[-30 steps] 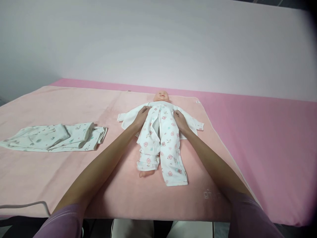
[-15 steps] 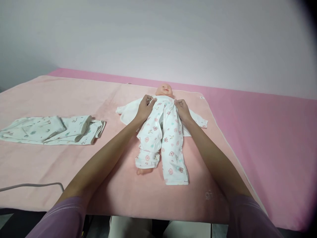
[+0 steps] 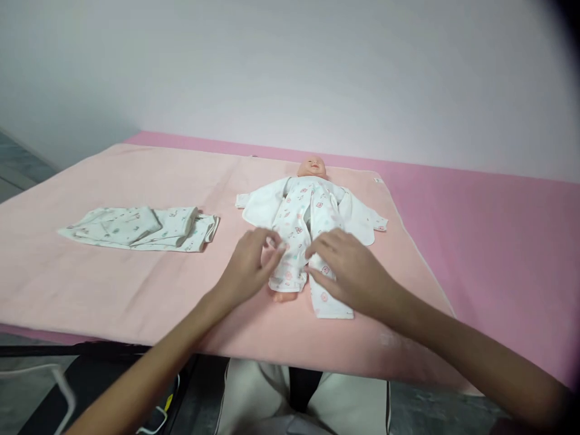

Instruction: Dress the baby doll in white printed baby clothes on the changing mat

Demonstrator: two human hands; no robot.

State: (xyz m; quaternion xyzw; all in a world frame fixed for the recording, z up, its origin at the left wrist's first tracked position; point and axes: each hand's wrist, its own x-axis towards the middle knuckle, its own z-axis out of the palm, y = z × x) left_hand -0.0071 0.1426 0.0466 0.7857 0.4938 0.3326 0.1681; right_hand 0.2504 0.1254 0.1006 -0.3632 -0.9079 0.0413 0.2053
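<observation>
A baby doll (image 3: 312, 166) lies on its back, its head toward the wall. White printed pants (image 3: 296, 208) cover its front up to the neck, and one foot (image 3: 285, 296) shows below a pant leg. Beneath the pants spreads a white long-sleeved top (image 3: 265, 202). My left hand (image 3: 256, 263) is open beside the left pant leg, thumb and fingers curved apart. My right hand (image 3: 339, 266) hovers over the other pant leg, partly hiding it, with its fingers apart and nothing seen between them.
Folded white printed clothing (image 3: 145, 228) lies on the pale pink mat (image 3: 172, 181) to the left. A brighter pink surface (image 3: 489, 241) extends to the right. Behind stands a plain wall (image 3: 290, 72). A pale cable (image 3: 63, 386) hangs below the table's front edge.
Both hands have let go of the pants' waist near the doll's neck and come down toward the pant legs. The camera's view has shifted slightly left.
</observation>
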